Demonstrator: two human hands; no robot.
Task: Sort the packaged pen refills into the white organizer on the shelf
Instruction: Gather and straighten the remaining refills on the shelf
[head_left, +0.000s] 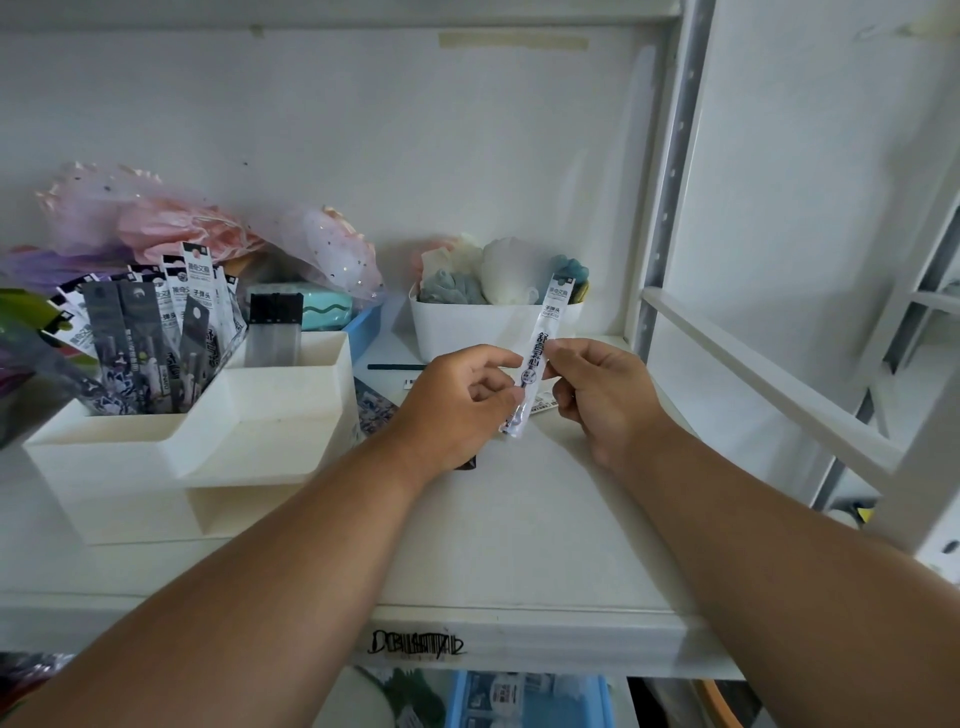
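Both hands (457, 400) pinch refill packet (543, 353).

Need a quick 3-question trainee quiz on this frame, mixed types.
1. True or false: both hands hold the refill pack.
2. Where do most refill packs stand in the organizer? A) back-left compartment B) front tray C) right compartment
3. What stands behind the right hand?

Key:
1. True; the left hand and the right hand each pinch it.
2. A
3. A white bin of soft items.
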